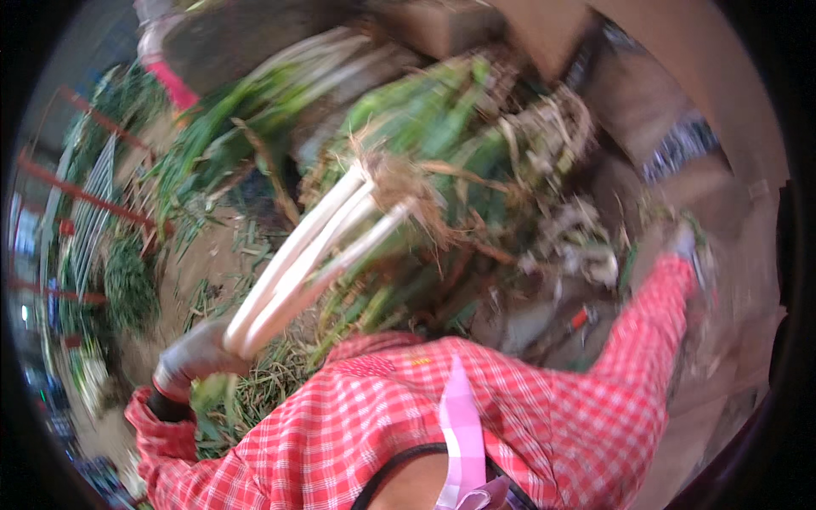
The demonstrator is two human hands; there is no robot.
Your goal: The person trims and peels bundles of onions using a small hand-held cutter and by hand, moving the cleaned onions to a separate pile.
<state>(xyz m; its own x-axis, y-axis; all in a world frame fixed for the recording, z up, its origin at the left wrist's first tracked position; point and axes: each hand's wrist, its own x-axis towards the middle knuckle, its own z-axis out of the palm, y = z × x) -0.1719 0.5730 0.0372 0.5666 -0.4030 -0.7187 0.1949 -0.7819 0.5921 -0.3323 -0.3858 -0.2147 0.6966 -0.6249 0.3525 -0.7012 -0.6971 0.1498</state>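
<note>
My left hand (201, 357), in a pale work glove, is closed around a small bunch of large green onions (312, 261). Their white stalks slant up and to the right, ending in shaggy brown roots (405, 185). Far out to the right, my gloved right hand (682, 242) is small and blurred beside loose plant trimmings (653, 213). Whether it grips anything cannot be made out. Heaped green onions (414, 115) with broad green leaves lie in front of me, partly behind the held bunch.
Another person's pink sleeve (169, 83) shows at the upper left. Cardboard boxes (663, 108) stand at the upper right. A red metal frame (89, 194) and more green onions (131, 280) are on the left. An object with a red part (580, 317) lies near my right arm.
</note>
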